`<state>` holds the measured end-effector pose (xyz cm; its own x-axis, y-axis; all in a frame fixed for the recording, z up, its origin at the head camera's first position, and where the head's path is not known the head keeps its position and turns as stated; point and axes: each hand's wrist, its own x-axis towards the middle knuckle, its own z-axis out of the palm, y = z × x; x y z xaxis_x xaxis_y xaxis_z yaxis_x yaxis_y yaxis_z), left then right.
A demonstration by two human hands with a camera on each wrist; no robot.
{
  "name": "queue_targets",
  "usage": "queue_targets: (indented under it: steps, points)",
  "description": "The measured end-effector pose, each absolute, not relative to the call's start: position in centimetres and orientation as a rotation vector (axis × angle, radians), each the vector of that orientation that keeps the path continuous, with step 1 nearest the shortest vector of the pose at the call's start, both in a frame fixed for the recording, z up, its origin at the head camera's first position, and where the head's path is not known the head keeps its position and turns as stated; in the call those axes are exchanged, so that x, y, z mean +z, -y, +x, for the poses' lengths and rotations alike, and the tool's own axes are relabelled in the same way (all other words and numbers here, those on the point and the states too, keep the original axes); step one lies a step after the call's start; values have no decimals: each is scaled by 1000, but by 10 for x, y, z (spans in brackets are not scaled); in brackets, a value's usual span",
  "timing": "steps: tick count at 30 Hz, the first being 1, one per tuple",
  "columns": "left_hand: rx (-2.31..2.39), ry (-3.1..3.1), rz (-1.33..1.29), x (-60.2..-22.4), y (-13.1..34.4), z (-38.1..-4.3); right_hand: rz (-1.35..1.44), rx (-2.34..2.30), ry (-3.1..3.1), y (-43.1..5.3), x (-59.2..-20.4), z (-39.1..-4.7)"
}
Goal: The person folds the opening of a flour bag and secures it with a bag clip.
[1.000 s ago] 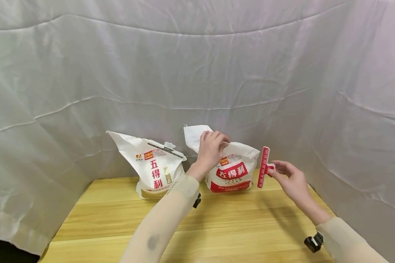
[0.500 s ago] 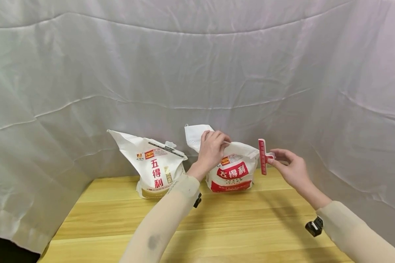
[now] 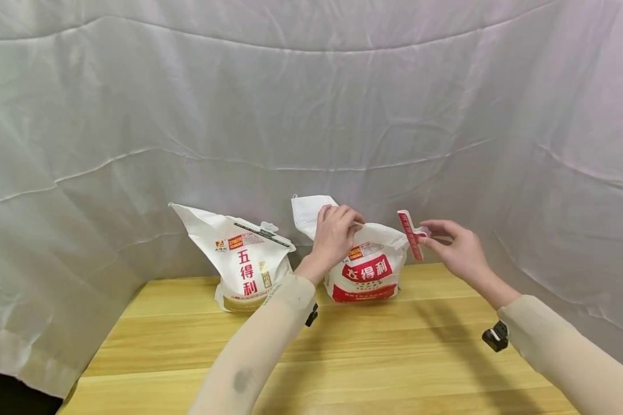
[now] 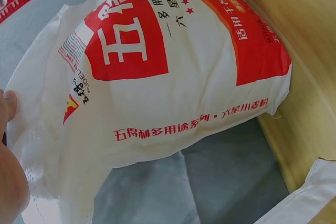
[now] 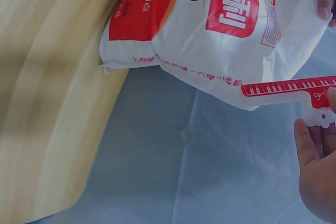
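Observation:
A white flour bag with a red label [image 3: 367, 272] stands on the table in the head view. My left hand [image 3: 335, 235] pinches its folded top edge, and the free flap [image 3: 307, 208] sticks up to the left. Beside the bag's right upper corner, my right hand [image 3: 459, 252] holds a red-and-white bag clip [image 3: 411, 235] by its handle, between thumb and fingers. The clip is tilted in the head view. In the right wrist view the clip's long bar [image 5: 286, 86] overlaps the bag's edge; I cannot tell whether they touch. Whether its jaws are apart is unclear.
A second flour bag [image 3: 246, 262] stands to the left, its top folded under a black-and-white clip [image 3: 263, 233]. Both bags are on the wooden table [image 3: 374, 357], near its back edge. Grey cloth [image 3: 311, 109] hangs behind and on both sides.
My right hand has raised the clip and brought it left, nearer the bag's top corner; the clip's upper end now leans left. My left hand keeps its place on the bag's top.

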<state>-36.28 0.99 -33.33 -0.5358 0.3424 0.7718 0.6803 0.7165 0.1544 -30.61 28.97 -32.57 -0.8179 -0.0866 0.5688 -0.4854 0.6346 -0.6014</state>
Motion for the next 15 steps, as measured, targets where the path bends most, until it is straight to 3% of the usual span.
queue_targets:
  steps: [15]
  points:
    - [-567,2154,-774,-334,-9,-363,607,932,2330,-273,-300,-321]
